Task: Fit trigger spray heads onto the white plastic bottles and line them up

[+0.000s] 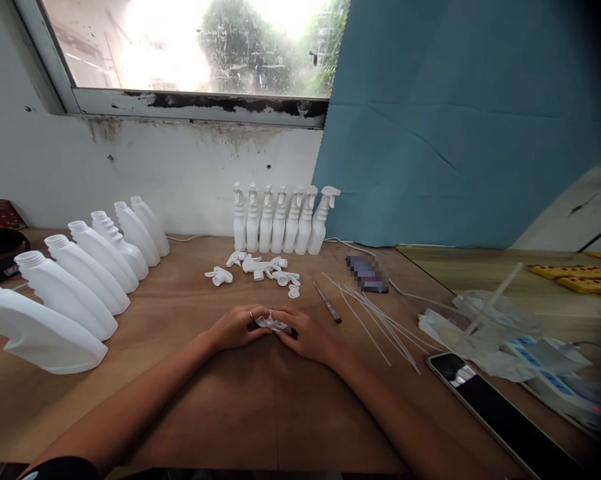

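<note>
Between my two hands, low over the middle of the wooden table (pixel 220 413), is a white plastic spray trigger head (pixel 273 323), partly covered by my fingers. My left hand (pixel 238 327) grips it from the left, a ring on one finger. From the right, my right hand (pixel 303 331) has its fingers closed round the same piece. Just beyond my hands lies a loose pile of white trigger heads (pixel 260 267), with another trigger head (pixel 219 275) to its left and small white round parts (pixel 293 291) at its near right.
White bottles without tops (pixel 88 247) stand in a row at left. Spray bottles with triggers (pixel 278 230) line the wall. To the right lie a screwdriver (pixel 328 303), thin white tubes (pixel 380 320), a blurred-out item (pixel 368 274), a phone (pixel 500 413), a power strip (pixel 550 380) and a plastic cup (pixel 500 313).
</note>
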Motion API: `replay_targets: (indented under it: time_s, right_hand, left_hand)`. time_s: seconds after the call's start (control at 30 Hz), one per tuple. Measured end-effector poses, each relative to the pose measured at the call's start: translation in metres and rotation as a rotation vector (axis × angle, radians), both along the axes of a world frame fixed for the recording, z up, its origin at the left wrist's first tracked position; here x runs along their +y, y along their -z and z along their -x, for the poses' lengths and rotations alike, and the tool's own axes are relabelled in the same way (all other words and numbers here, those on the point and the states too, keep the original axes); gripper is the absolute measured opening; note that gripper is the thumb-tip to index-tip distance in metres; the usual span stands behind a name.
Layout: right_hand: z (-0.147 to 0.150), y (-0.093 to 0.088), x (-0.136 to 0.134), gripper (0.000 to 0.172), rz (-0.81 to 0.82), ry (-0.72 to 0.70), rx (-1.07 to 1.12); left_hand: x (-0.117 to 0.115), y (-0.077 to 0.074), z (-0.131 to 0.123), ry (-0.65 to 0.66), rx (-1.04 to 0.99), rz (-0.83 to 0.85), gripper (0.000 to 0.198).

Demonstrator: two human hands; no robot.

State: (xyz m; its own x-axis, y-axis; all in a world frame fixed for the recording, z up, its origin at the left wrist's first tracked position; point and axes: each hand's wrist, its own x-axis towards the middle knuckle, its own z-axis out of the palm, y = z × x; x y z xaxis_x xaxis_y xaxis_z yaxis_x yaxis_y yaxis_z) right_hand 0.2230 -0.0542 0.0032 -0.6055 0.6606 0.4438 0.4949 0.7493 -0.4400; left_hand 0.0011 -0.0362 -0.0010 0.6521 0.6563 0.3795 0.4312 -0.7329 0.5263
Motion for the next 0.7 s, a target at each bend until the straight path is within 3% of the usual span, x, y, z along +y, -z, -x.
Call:
replay_targets:
  time_s: [0.47, 0.7]
  right_hand:
    - [-0.001, 0.006, 0.004, 0.041, -0.017, -0.002, 0.035]
    - [0.000, 0.012, 0.008, 0.038, -0.113, -0.016, 0.041]
  left_hand:
    - [0.005, 0.002, 0.001, 0.047, 0.029, -0.045, 0.026]
    - [0.001, 0.003, -0.002, 0.025, 0.040, -0.049, 0.030]
